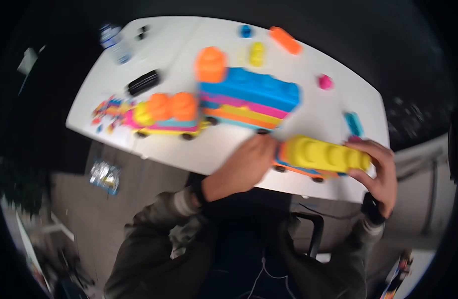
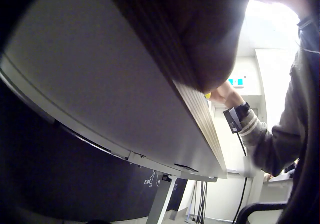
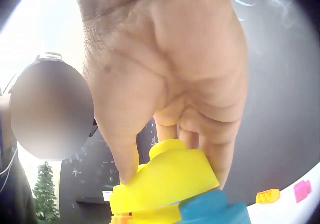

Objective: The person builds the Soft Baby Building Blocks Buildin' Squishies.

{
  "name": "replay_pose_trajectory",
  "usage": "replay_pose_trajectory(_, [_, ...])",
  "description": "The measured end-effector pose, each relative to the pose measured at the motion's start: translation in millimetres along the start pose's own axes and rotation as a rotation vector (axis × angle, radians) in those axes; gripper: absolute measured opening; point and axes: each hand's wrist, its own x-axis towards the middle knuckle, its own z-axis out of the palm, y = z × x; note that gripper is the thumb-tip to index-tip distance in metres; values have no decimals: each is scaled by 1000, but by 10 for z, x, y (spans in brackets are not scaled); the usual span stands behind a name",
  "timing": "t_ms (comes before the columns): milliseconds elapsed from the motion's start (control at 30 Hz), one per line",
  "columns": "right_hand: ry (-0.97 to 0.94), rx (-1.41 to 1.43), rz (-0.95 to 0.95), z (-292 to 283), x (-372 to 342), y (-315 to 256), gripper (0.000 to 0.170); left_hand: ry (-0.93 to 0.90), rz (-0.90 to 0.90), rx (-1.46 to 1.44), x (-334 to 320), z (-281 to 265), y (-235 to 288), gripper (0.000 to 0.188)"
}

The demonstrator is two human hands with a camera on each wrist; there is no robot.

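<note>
A long yellow building brick (image 1: 328, 155) with round studs lies along the top of a wheeled toy wagon (image 1: 301, 172) near the table's front edge. My right hand (image 1: 383, 167) grips the yellow brick's right end between thumb and fingers. In the right wrist view this brick (image 3: 167, 176) sits tilted over a blue brick (image 3: 215, 208) and another yellow one. My left hand (image 1: 246, 162) holds the wagon's left end, its fingertips partly hidden there. The left wrist view shows mostly the table's underside, with the left hand (image 2: 205, 49) dark above the edge.
Behind the wagon stands a taller brick wagon (image 1: 249, 102), with a smaller one (image 1: 169, 117) to its left. Small coloured pieces (image 1: 112, 110), a black cylinder (image 1: 144, 82) and a water bottle (image 1: 114, 44) are farther left. Loose bricks, including an orange one (image 1: 285, 41), lie toward the back and right.
</note>
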Motion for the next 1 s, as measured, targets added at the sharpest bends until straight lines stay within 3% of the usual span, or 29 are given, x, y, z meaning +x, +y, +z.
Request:
replay_pose_trajectory(33, [19, 44, 80, 6, -40, -11, 60, 71, -8, -98, -21, 19, -4, 23])
replay_pose_trajectory(100, [42, 28, 123, 3, -90, -18, 62, 43, 14, 26, -16, -46, 29, 29])
replay_pose_trajectory(233, [12, -44, 81, -19, -100, -55, 68, 18, 16, 87, 3, -77, 52, 33])
replay_pose_trajectory(367, [11, -85, 103, 9, -94, -85, 66, -46, 5, 49, -9, -91, 58, 32])
replay_pose_trajectory(533, [20, -113, -51, -17, -96, 1, 58, 6, 7, 63, -25, -45, 65, 30])
replay_pose_trajectory(700, [-29, -285, 44, -131, -168, -28, 54, -76, 23, 55, 4, -72, 47, 29])
replay_pose_trajectory(833, [-22, -393, 43, -129, -128, 5, 52, 19, -40, -27, -13, 1, 57, 24])
replay_pose_trajectory(1000, [-83, -348, 95, -127, -137, -2, 51, -45, 23, 52, 1, -110, 51, 28])
